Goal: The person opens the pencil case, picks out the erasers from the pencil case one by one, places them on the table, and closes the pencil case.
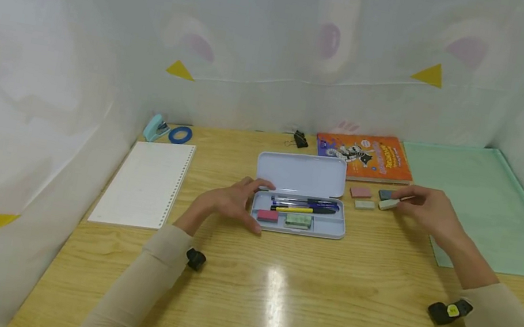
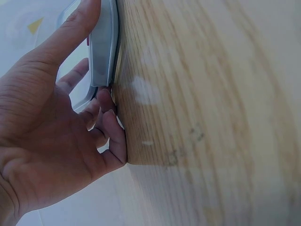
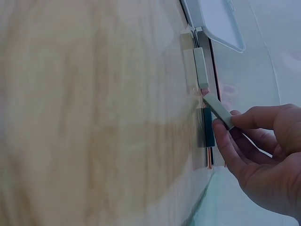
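Observation:
My left hand [image 1: 238, 200] grips the left end of an open pale-blue pencil case [image 1: 326, 228], thumb at its front and fingers towards the hinge. Inside the case lie several pens [image 1: 305, 202], a yellow-and-black pen [image 1: 303, 210], a pink eraser [image 1: 267, 216] and a green marbled eraser [image 1: 298, 221]. Over to the right, my right hand [image 1: 434, 214] pinches a pale green-white eraser [image 3: 218, 111] between thumb and fingertips, tilted in the right wrist view. Close beside it are a dark blue-grey eraser [image 1: 385, 194], a pink eraser [image 1: 361, 192] and another pale eraser [image 1: 364, 205] on the table.
An orange book [image 1: 384, 156] lies behind the erasers, with a black binder clip [image 1: 300, 139] to its left. A green mat [image 1: 500, 217] covers the right side. At left are a white notepad [image 1: 142, 183], a blue tape roll [image 1: 180, 135] and a light-blue dispenser-like item [image 1: 156, 128].

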{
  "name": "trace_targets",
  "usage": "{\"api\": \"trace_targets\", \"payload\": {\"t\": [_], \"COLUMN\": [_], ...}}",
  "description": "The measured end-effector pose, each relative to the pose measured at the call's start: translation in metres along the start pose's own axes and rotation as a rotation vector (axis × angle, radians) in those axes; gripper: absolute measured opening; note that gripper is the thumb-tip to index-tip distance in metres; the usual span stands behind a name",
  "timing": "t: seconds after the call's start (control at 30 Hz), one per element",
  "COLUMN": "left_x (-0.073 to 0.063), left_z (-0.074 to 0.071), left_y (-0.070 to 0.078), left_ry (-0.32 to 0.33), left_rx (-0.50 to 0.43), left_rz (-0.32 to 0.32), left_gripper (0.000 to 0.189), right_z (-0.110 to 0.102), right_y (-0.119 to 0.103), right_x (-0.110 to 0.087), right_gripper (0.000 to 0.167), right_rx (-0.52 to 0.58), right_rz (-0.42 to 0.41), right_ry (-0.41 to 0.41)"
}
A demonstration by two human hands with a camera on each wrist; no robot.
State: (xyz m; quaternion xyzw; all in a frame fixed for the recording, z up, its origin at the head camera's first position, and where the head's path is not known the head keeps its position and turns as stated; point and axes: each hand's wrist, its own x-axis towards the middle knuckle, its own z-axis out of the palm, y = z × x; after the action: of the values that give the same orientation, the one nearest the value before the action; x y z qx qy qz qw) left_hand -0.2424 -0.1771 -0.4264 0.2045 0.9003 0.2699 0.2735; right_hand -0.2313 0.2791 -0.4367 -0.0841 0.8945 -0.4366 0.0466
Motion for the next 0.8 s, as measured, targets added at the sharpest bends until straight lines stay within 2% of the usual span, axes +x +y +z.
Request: {"api": "trace_targets", "payload": {"t": [0.43,0.63,0.8], "left_x": [0.0,-0.002,-0.001], "left_z": [0.001,0.001,0.001], "left_y": [0.001,0.002,0.001], "left_ry": [0.006,0.007,0.008], "left_rx": [0.011,0.017,0.02], "left_rz": [-0.008,0.003,0.002], "left_gripper": [0.1,0.101,0.101], "right_z": [-0.013,-0.018,-0.007], "right_y": [0.009,0.007,-0.009], "right_x": [-0.006,-0.011,-0.015], "right_gripper": [0.037,0.042,0.04], "right_rx": [-0.061,-0.008,0.106], "right_rz": [0.024,0.046,-0.045], "right_ry": [-0.054,-0.046,-0.039]}}
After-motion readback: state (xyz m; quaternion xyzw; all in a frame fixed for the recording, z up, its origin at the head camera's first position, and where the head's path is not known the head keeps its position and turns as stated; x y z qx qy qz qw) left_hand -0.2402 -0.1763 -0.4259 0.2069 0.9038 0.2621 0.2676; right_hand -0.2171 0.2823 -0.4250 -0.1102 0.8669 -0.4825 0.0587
